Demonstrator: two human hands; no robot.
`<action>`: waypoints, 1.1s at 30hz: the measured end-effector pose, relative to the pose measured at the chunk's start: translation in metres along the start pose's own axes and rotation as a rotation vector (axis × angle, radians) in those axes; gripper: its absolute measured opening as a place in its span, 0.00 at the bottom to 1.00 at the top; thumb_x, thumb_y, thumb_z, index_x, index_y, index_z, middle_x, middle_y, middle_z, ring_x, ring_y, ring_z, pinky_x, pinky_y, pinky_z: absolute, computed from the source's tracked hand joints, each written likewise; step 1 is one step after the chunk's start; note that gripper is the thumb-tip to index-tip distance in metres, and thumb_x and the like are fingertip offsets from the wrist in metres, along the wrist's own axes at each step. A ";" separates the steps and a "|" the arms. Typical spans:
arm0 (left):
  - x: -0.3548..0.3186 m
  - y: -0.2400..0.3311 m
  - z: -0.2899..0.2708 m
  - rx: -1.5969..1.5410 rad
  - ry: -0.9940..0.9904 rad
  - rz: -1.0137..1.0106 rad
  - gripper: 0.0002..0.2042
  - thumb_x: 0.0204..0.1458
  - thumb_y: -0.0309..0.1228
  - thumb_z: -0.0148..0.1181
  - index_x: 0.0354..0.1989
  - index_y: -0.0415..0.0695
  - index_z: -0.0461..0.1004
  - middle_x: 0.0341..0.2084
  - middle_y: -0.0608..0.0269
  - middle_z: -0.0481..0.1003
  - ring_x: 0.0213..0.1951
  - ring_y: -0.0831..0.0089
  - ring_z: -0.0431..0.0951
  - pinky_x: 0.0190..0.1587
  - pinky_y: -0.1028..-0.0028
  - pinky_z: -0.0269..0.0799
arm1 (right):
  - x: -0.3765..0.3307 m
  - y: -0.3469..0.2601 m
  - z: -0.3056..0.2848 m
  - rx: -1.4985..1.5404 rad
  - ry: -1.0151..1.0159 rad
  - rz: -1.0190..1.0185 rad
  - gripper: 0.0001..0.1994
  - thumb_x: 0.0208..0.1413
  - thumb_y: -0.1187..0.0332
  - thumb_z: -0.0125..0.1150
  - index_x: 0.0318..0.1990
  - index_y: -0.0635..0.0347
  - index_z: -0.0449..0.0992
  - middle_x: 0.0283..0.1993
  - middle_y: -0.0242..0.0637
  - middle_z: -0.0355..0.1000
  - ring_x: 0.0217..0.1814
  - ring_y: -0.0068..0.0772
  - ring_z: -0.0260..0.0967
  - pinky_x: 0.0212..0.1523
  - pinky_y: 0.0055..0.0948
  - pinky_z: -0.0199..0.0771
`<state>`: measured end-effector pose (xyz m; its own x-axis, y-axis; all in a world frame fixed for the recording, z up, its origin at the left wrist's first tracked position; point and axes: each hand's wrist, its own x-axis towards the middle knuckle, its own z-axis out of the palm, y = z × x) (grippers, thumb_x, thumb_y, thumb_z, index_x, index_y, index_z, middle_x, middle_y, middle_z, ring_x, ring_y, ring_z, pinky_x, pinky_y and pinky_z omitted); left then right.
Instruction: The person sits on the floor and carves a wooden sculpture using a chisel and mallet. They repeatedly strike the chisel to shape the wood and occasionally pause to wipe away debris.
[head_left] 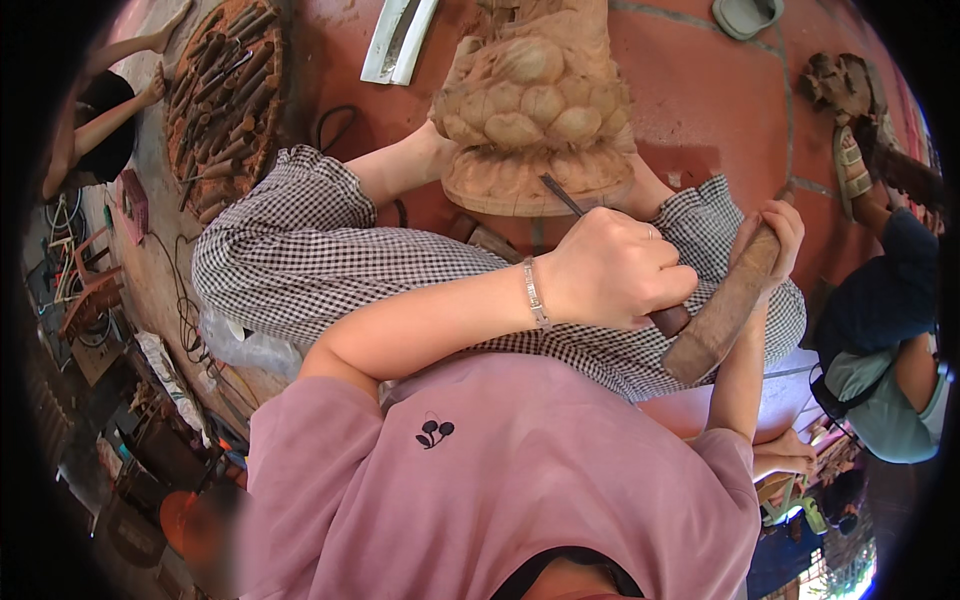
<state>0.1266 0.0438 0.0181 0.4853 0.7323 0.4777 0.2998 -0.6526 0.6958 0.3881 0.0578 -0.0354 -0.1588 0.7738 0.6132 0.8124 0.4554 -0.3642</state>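
Note:
My left hand (625, 268) is wrapped round a carving chisel, with its thin dark blade (563, 196) reaching to the lower rim of a wooden carving (530, 115). The carving stands between my feet and has rows of rounded, petal-like bumps above a flared round base. Out of the bottom of my left fist pokes the chisel's dark wooden handle (671, 320). My right hand (783, 240) grips a thick, rounded wooden mallet (722, 305). Its free end is right beside the handle's butt; whether they touch I cannot tell.
At the far left is a round tray heaped with wood-handled chisels (228, 105). A white trough-like piece (398, 40) lies near the carving. Cables (185, 290) and a plastic bag (245, 340) lie left of my knee. Other people sit at left and right (885, 380).

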 end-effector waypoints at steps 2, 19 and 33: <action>-0.001 0.000 0.002 -0.002 0.024 0.016 0.10 0.30 0.35 0.69 0.24 0.52 0.75 0.15 0.71 0.65 0.18 0.73 0.72 0.18 0.72 0.66 | -0.004 0.001 0.004 0.214 0.053 0.054 0.19 0.49 0.88 0.64 0.44 0.60 0.66 0.42 0.44 0.73 0.48 0.42 0.75 0.54 0.39 0.77; 0.005 0.015 0.008 -0.015 0.029 -0.015 0.11 0.34 0.37 0.68 0.23 0.51 0.72 0.15 0.71 0.65 0.19 0.73 0.73 0.20 0.71 0.67 | 0.000 -0.009 -0.001 0.405 -0.039 0.085 0.18 0.53 0.87 0.62 0.47 0.59 0.65 0.42 0.43 0.72 0.49 0.40 0.74 0.63 0.50 0.72; 0.006 0.010 0.000 -0.031 0.065 -0.017 0.09 0.33 0.33 0.70 0.24 0.52 0.76 0.15 0.72 0.67 0.19 0.74 0.73 0.19 0.72 0.66 | -0.001 -0.008 0.004 0.102 0.027 0.015 0.16 0.50 0.87 0.62 0.43 0.61 0.68 0.40 0.44 0.74 0.45 0.40 0.75 0.53 0.41 0.77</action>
<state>0.1322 0.0415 0.0274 0.4257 0.7550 0.4987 0.2814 -0.6343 0.7200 0.3796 0.0550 -0.0355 -0.1309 0.7696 0.6250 0.7528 0.4874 -0.4425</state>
